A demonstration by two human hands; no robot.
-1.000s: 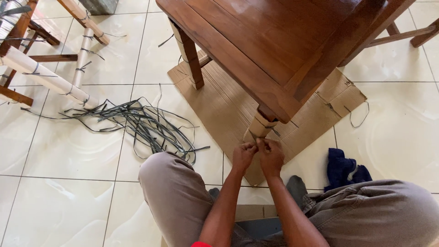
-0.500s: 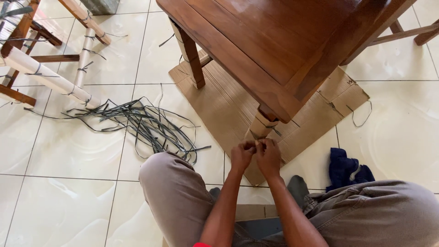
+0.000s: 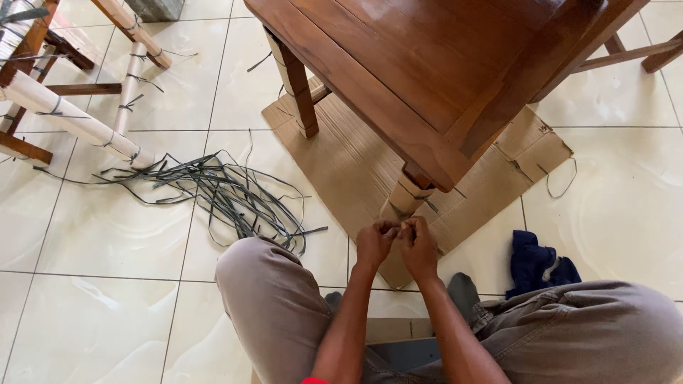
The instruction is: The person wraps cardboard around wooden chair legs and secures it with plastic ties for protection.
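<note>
Both our hands meet fingertip to fingertip at the foot of the wrapped chair leg (image 3: 407, 197): the left hand (image 3: 376, 244) and the right hand (image 3: 419, 247) are curled shut, thumbs and forefingers pinched together on something too small and too covered by the fingers to make out — it may be a thin strap end, but we cannot tell. Just above the pinch, the leg's paper wrapping shows a dark band around it; where the leg meets the floor is hidden behind our knuckles. Over that, the brown wooden chair (image 3: 441, 78) fills the top of the view, its back and far legs cut off by the frame. Under the hands lies a flattened cardboard sheet (image 3: 348, 160), partly covered by the chair. Our forearms run straight up from the lower edge, close together, wrists slightly bent inward, between our two knees in grey trousers. Well to the left of the grip a loose tangle of grey straps (image 3: 228, 192) sprawls on the tiles; to the right, near our right knee, sits a dark blue cloth (image 3: 535, 264). Far left — only partly in view — another wrapped chair frame (image 3: 71, 117) lies on the floor.
</note>
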